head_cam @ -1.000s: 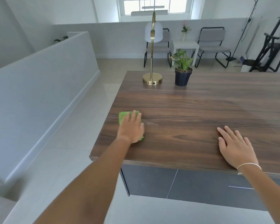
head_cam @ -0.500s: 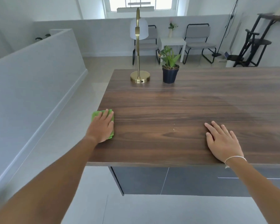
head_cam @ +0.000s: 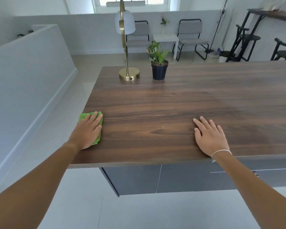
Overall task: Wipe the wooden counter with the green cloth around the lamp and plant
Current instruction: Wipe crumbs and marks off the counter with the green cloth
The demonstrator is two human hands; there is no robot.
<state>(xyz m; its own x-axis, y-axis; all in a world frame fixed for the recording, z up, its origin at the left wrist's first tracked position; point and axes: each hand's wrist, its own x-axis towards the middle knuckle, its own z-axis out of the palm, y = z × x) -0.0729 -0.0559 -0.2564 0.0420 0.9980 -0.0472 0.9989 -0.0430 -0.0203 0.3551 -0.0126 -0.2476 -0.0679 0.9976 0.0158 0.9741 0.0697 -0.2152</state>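
My left hand lies flat on a folded green cloth at the left edge of the dark wooden counter; part of the cloth hangs past the edge. Fingers spread, my right hand rests palm down on the counter near its front edge, holding nothing. Far back on the counter stand a brass lamp with a white shade and, to its right, a small green plant in a dark pot. Pale crumbs lie between my hands.
A low white wall runs along the left of the counter, with floor between them. Grey cabinet fronts sit under the counter. Beyond it are two chairs, a small white table and black stools at the right.
My left hand has slid the cloth leftward from further in on the counter to its left edge. My right hand has stayed flat in the same spot.
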